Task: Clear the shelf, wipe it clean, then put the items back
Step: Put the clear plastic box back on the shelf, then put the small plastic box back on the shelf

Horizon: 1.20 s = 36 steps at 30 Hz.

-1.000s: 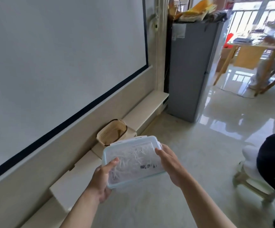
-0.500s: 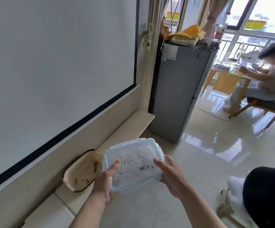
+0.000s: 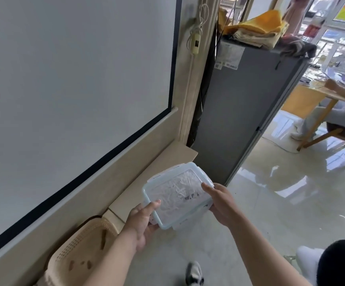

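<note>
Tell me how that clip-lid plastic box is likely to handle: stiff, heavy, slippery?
Probably stiff: the plastic box shows no flex between the left hand and right hand. Likely light, since only loose white strips show inside it. Its smooth walls may be slippery, so gripping the rim seems wise.

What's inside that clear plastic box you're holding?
Through the lidded box a tangle of thin white strips shows, with a small dark patch. What they are is unclear, and the left hand and right hand gripping the sides cover its corners.
</note>
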### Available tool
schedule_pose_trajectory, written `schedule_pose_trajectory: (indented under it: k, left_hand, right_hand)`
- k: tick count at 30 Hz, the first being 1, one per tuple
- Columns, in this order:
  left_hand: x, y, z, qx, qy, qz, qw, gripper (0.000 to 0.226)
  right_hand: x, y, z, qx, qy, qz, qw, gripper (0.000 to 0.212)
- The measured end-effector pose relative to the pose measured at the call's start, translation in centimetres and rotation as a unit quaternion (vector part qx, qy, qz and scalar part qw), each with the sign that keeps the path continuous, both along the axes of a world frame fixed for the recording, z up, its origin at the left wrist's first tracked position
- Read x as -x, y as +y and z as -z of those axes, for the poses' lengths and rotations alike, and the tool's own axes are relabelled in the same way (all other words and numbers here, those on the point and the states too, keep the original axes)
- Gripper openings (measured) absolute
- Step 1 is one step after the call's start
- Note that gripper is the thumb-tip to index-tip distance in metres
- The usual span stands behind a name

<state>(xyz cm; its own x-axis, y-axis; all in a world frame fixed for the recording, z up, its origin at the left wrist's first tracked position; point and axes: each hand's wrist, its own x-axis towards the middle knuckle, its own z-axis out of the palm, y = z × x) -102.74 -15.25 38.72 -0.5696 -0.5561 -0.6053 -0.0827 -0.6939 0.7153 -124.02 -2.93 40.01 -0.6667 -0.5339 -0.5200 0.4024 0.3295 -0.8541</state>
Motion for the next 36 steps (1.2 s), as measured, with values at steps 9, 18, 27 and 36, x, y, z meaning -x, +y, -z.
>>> schedule_pose_trajectory:
  k: [9, 18, 27, 36]
  left_hand:
    - [17.3, -9.2, 6.9, -0.037, -0.106, -0.125, 0.986, 0.025]
    - [29.4, -17.1, 18.8, -0.098, -0.16, -0.21, 0.96, 0.02]
    - [31.7, -20.1, 26.0, -0.109, -0.175, -0.199, 0.958, 0.039]
    - [31.5, -21.1, 27.7, -0.101, -0.182, -0.2, 0.957, 0.029]
  right_hand:
    - [17.5, -14.8, 7.6, -0.041, 0.023, -0.074, 0.996, 0.024]
    - [30.9, -26.3, 24.0, -0.155, 0.038, -0.177, 0.971, 0.061]
    - [33.5, -30.2, 29.9, -0.15, 0.006, -0.172, 0.974, 0.062]
    - [33.2, -31.0, 30.9, -0.151, 0.043, -0.191, 0.969, 0.063]
